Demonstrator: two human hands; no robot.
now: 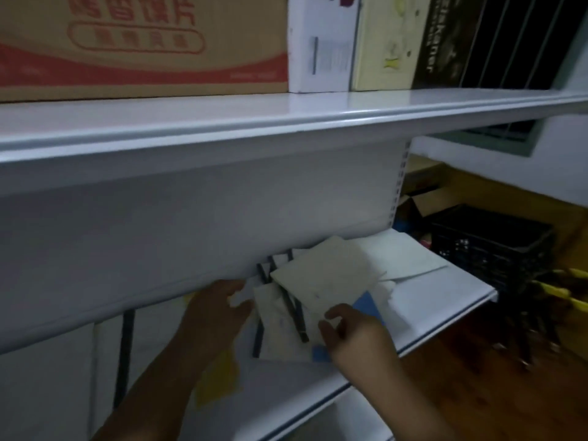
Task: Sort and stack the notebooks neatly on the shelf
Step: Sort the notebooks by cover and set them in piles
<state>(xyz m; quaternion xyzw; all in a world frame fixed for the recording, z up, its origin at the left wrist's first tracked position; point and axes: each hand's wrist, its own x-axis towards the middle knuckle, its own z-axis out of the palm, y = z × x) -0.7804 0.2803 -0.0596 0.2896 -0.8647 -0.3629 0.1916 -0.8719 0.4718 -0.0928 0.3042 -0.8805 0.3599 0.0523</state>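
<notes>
Several pale notebooks with dark spines lie in a loose, skewed pile on the white lower shelf point(445, 300). A cream notebook point(324, 275) lies tilted on top of the pile. A blue notebook point(369, 305) pokes out beneath it. My left hand point(216, 313) reaches under the upper shelf, its fingers spread against the left side of the pile. My right hand point(353, 335) hovers at the pile's front right with thumb and fingers curved over the cream notebook's near corner; a firm grip cannot be made out. A yellow notebook point(219, 380) shows below my left forearm.
The upper shelf point(286, 122) hangs low over the pile and hides its back part. It carries a cardboard box point(143, 43) and upright books point(388, 43). A black crate point(490, 246) and a wooden floor point(493, 377) lie to the right.
</notes>
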